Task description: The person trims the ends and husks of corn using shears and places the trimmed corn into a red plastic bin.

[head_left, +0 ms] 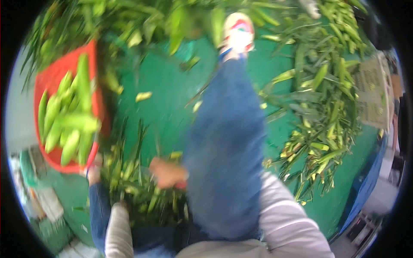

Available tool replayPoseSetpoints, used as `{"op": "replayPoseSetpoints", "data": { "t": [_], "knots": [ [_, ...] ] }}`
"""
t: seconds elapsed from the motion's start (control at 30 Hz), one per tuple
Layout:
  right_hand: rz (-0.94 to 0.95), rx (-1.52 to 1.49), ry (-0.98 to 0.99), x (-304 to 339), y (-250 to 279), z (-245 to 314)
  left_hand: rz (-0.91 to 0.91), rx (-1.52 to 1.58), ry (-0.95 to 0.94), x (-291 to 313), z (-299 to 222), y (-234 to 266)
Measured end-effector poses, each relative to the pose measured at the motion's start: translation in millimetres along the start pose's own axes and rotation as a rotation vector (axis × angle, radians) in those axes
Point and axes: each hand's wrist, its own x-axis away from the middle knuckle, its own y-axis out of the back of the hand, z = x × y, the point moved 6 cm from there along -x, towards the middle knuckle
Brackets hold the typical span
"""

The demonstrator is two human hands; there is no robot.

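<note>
Blurred right hand (168,173), shadowed left hand (123,203): cannot tell grips; long green leaves (140,139), lower left, point upward, axes near-vertical

The basket (64,66) is orange-red, the corn (71,146) light green, the leaves (331,152) green and yellow, the jeans (228,129) blue, the floor (167,90) green.

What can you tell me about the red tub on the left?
The red tub looks like plastic, with solid walls and an open top. It holds a jumbled heap of light green ears, apparently corn in the husk; some lean on its walls and one reaches its right rim. It stands to the person's left, with loose green leaves beyond it. Blur hides whether anything outside touches its near end.
</note>
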Motion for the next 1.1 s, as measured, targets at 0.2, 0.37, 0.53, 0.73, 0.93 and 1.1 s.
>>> {"op": "replayPoseSetpoints", "data": {
  "t": [0.2,0.37,0.53,0.73,0.93,1.1],
  "knots": [
    [0.031,0.055,-0.142,87,53,19,-0.665,0.983,-0.258,149,5,163],
    [-0.050,0.257,-0.352,183,134,7,-1.249,1.289,0.167,342,135,60],
    [-0.021,0.278,-0.328,220,124,-2,-0.918,1.126,0.745,426,121,-82],
    [-0.016,0.228,-0.379,264,126,-25,-0.283,1.106,0.318,281,1,-209],
    [-0.153,0.182,-0.517,345,175,-29,-0.227,0.882,-0.312,169,-177,-179],
    [-0.263,0.624,-0.670,406,190,-3,-0.805,0.434,-0.718,30,-289,-43]
  ]
}}
